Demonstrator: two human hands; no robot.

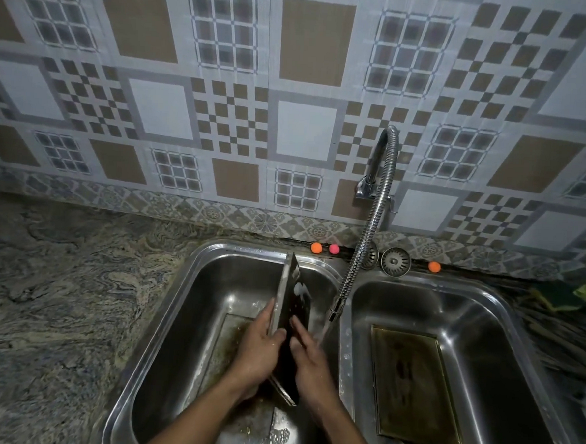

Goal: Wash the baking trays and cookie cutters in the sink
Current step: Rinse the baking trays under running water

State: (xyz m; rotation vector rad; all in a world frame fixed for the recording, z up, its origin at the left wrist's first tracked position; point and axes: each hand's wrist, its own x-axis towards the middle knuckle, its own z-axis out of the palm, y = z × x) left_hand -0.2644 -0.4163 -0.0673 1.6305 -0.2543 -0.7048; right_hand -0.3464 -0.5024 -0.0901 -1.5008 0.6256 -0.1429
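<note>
A dark tray (291, 311) stands on edge in the left basin (190, 304), probably so that water and suds run off its face. The left hand (260, 346) grips the tray's left rim, thumb hooked over the edge, to steady it. The right hand (306, 351) lies flat against the dark face, fingers straight, apparently rubbing it under the stream from the hose tap (362, 239), which is bent towards this basin. A second tray (415, 387) lies flat in the right basin (504, 337), apparently waiting its turn. Three small balls (316, 247) sit along the counter (57, 293) edge behind the sink. No cookie cutters are visible.
</note>
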